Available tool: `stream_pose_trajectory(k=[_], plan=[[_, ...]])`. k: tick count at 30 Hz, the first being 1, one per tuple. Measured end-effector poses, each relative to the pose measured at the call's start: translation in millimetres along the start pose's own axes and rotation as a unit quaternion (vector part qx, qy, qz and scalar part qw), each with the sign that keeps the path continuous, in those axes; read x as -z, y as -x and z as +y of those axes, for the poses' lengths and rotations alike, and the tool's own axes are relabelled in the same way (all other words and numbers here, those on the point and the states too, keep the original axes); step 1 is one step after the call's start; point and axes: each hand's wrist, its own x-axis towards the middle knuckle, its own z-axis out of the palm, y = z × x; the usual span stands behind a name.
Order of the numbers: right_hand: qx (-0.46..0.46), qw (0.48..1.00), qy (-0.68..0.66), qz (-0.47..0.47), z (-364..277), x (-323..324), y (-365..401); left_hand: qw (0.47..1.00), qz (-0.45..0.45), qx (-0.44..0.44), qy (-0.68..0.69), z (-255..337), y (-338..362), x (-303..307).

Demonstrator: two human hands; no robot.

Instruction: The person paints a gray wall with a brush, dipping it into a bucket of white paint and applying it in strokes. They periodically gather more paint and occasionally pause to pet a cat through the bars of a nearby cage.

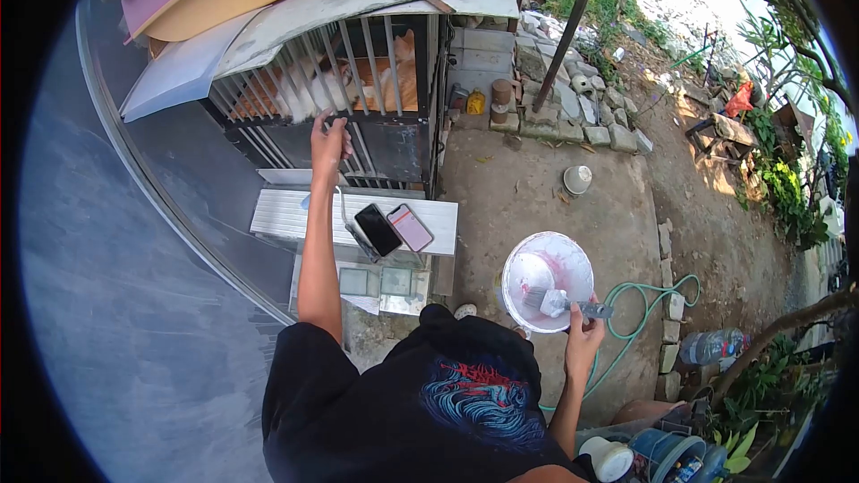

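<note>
My left hand [331, 140] is stretched out to the front of a barred cage [380, 156], its fingers apart and loosely bent, with nothing seen in them. The fingertips are right at the lower ends of the grey bars. Behind those bars are cats with white [315, 94] and orange [394, 80] fur, close to my fingers. My right hand [586, 337] is closed round the handle of a paintbrush [555, 303]. The bristles and the whitish part of the brush overlap the opening of a white bucket [588, 270] with pinkish stains inside.
Two phones [378, 229] lie on a white slatted ledge [295, 215] below the cage. A green hose [640, 288] curls right of the bucket. A small white pot [577, 180] stands on the concrete floor [501, 188]. A plastic bottle [707, 347] lies at right.
</note>
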Motion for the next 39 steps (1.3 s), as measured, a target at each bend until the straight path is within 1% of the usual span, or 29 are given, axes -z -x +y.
stream_pose_trajectory(k=[1, 3, 5, 6, 8, 10, 12, 13, 15, 16, 18, 20, 22, 23, 25, 29, 31, 35, 37, 38, 39], plan=[[-0.002, 1.000, 0.001, 0.016, 7, 3, 0, 0.999, 0.000, 0.008, -0.036, 3, -5, -1], [0.000, 0.999, 0.001, 0.035, 22, 10, -2, 0.998, -0.004, 0.005, -0.056, 7, -12, -5], [0.006, 0.997, -0.041, 0.063, 30, 15, 0, 0.996, -0.029, 0.006, -0.090, 12, -18, -7], [0.006, 0.997, -0.041, 0.065, 32, 18, 1, 0.995, -0.031, 0.005, -0.090, 13, -23, -7], [-0.034, 0.997, -0.036, 0.061, 26, 23, 5, 0.993, -0.059, 0.002, -0.104, 11, -32, -7], [-0.023, 0.997, -0.041, 0.067, 27, 26, 3, 0.992, -0.065, 0.002, -0.109, 10, -41, -7], [-0.012, 0.996, -0.047, 0.072, 28, 29, 2, 0.992, -0.086, 0.039, -0.083, 10, -49, -6], [-0.012, 0.996, -0.042, 0.075, 28, 30, 1, 0.992, -0.087, 0.039, -0.082, 10, -52, -5], [-0.011, 0.996, -0.038, 0.080, 30, 33, 1, 0.994, -0.088, 0.066, -0.021, 11, -58, -5], [-0.010, 0.996, -0.031, 0.079, 32, 34, 0, 0.994, -0.089, 0.065, -0.020, 12, -62, -3], [-0.009, 0.996, -0.025, 0.079, 32, 35, 0, 0.975, -0.170, 0.139, 0.040, 14, -70, -1], [-0.016, 0.996, -0.041, 0.079, 30, 34, 1, 0.971, -0.178, 0.148, 0.054, 12, -77, -1], [-0.016, 0.996, -0.038, 0.076, 33, 35, 1, 0.954, -0.192, 0.185, 0.135, 6, -85, 2], [-0.014, 0.997, -0.034, 0.074, 34, 35, 0, 0.954, -0.193, 0.184, 0.135, 4, -88, 4], [-0.016, 0.996, -0.031, 0.077, 35, 35, -1, 0.936, -0.219, 0.191, 0.199, -1, -90, 5], [-0.017, 0.996, -0.021, 0.081, 29, 33, 1, 0.930, -0.217, 0.184, 0.234, -7, -96, 10], [-0.013, 0.996, -0.025, 0.082, 29, 32, 1, 0.911, -0.221, 0.170, 0.304, -6, -97, 10], [-0.006, 0.996, -0.036, 0.086, 27, 30, 1, 0.907, -0.226, 0.158, 0.318, -1, -88, 4], [-0.008, 0.996, -0.032, 0.083, 25, 30, 1, 0.879, -0.273, 0.160, 0.356, -2, -89, 2], [-0.009, 0.996, -0.028, 0.080, 24, 30, 1, 0.879, -0.274, 0.160, 0.357, -3, -91, 2], [-0.009, 0.996, -0.027, 0.080, 24, 31, 1, 0.867, -0.280, 0.167, 0.378, -4, -92, 2]])
